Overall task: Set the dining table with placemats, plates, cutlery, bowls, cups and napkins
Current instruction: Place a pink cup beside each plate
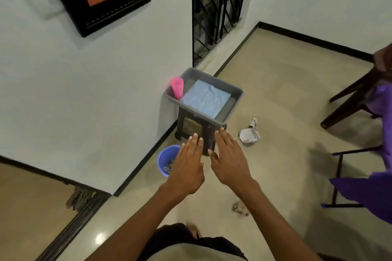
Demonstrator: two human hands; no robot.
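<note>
My left hand (pixel 186 167) and right hand (pixel 230 163) are stretched forward side by side, fingers straight and close together, palms down, holding nothing. Both are short of the grey tray (pixel 233 112), which sits on a dark stool (pixel 209 137) against the wall. In my judgement the step in hand is collecting from this tray: best to take it by its two long rims and lift it level, since the pink cup (pixel 177 90) stands upright in the far left corner and could tip. The tray looks like rigid moulded plastic with a raised lip. The pale blue napkin (pixel 206 99) lies flat inside, creased, soft. Low on the floor, a blue bucket (pixel 166 160); to the right, crumpled paper (pixel 249 133).
</note>
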